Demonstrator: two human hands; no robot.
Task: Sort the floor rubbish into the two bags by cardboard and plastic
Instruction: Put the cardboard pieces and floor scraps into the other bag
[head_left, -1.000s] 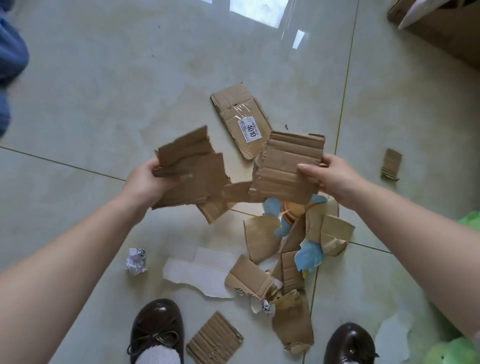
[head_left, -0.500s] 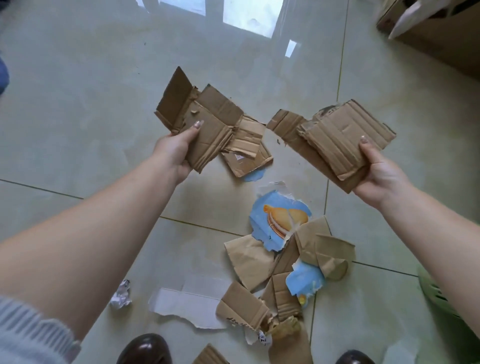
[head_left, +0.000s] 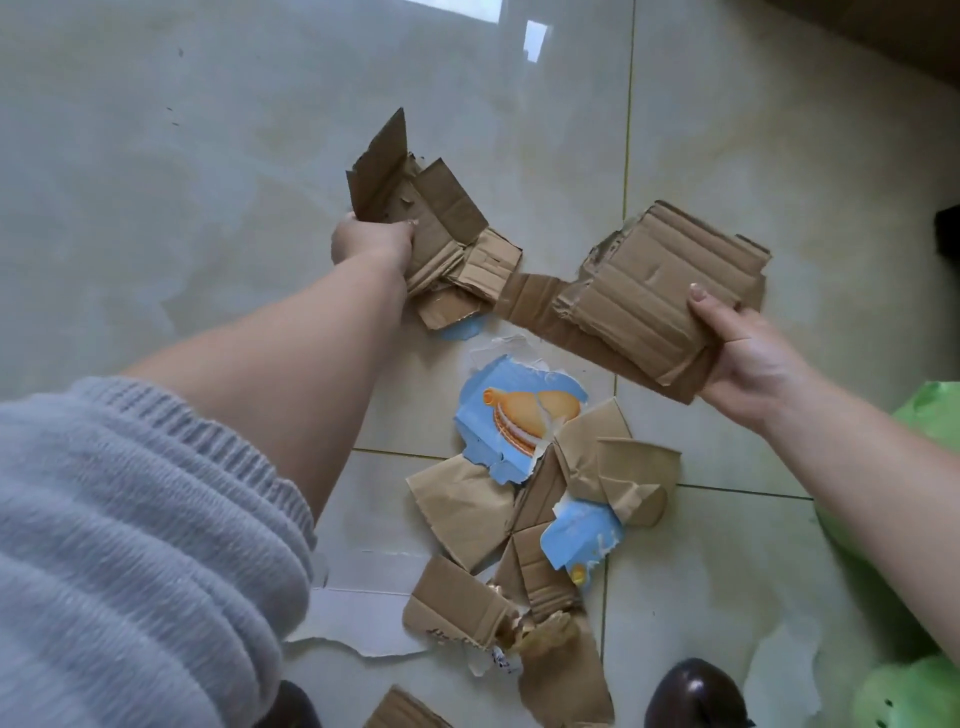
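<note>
My left hand (head_left: 371, 241) grips a bundle of torn brown cardboard pieces (head_left: 415, 208) pressed down over another piece on the floor. My right hand (head_left: 748, 353) holds a stack of corrugated cardboard sheets (head_left: 654, 291) just above the tiles. Below them lies a heap of torn cardboard scraps (head_left: 467, 509) mixed with blue printed biscuit-box pieces (head_left: 514, 421). A green bag (head_left: 930, 415) shows at the right edge; its opening is out of view.
A white torn sheet (head_left: 358, 618) lies under the scraps near my grey sleeve. Dark shoes (head_left: 693, 693) stand at the bottom. A brown box edge (head_left: 883, 36) fills the top right corner. A black object (head_left: 948, 234) sits at the right edge.
Both hands have moved lower and rightward with their cardboard. The left bundle now presses on the floor piece. The view has tilted, bringing the sleeve and the green bag into sight.
</note>
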